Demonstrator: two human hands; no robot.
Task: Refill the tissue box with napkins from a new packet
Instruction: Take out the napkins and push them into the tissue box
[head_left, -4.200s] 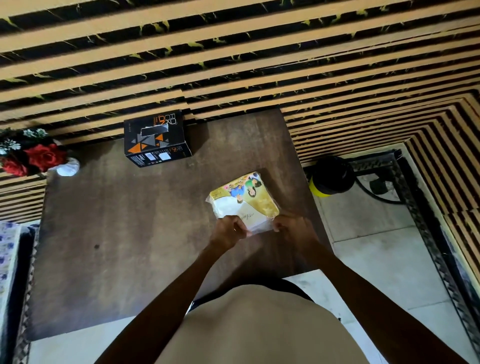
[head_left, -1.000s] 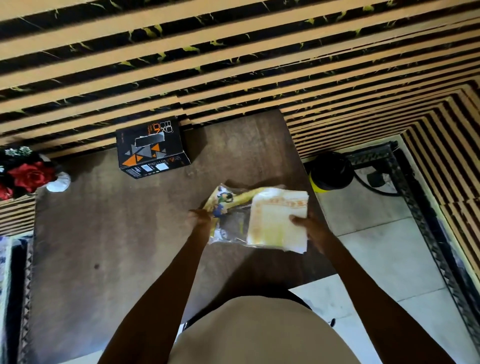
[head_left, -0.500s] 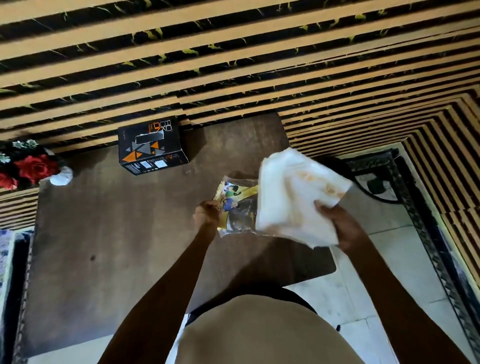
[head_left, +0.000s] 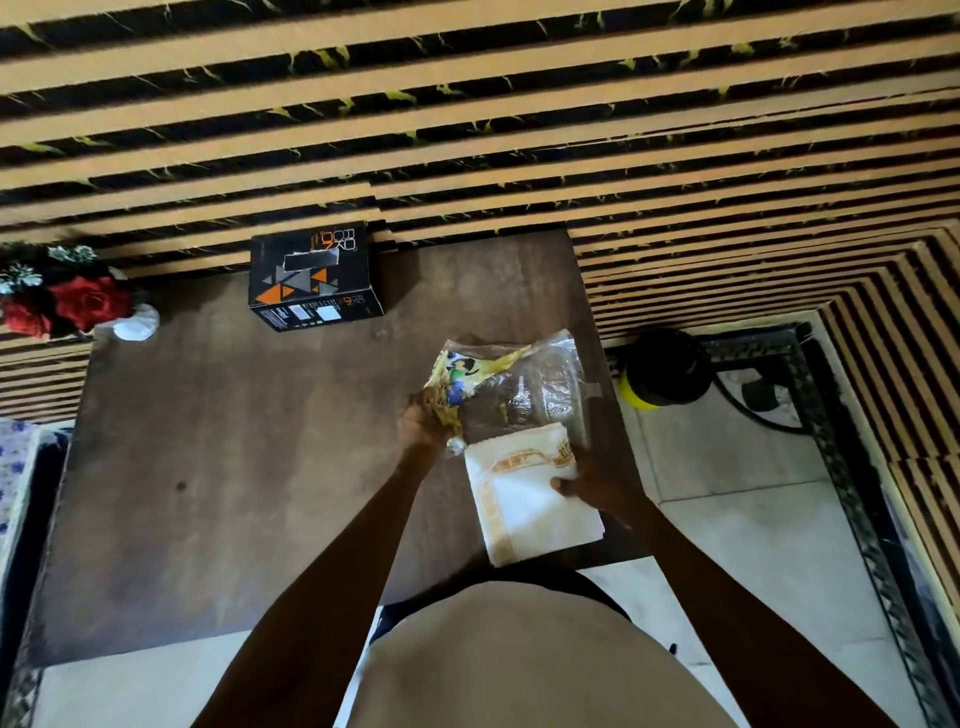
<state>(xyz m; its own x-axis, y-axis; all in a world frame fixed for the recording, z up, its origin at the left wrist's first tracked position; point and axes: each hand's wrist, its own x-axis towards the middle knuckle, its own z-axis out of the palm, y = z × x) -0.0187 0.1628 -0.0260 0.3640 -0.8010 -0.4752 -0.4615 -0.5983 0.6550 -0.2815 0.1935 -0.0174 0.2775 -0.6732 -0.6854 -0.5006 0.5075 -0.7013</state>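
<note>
A black tissue box (head_left: 314, 275) with orange and grey triangles stands at the back of the brown table (head_left: 234, 467), its top slot facing up. My left hand (head_left: 423, 423) grips the crumpled, empty plastic packet (head_left: 511, 384), clear with a yellow printed side, near the table's right part. My right hand (head_left: 592, 486) holds a stack of white napkins (head_left: 530, 499) with a gold border, just in front of the packet at the table's near right corner. The napkins are outside the packet.
Red artificial roses in a white vase (head_left: 67, 301) sit at the table's back left corner. A black and yellow container (head_left: 662, 369) stands on the tiled floor to the right. A striped wall runs behind the table.
The right hand has brought the napkin stack down from mid-air to the table's near right corner. The emptied packet stays in the left hand, now spread flatter.
</note>
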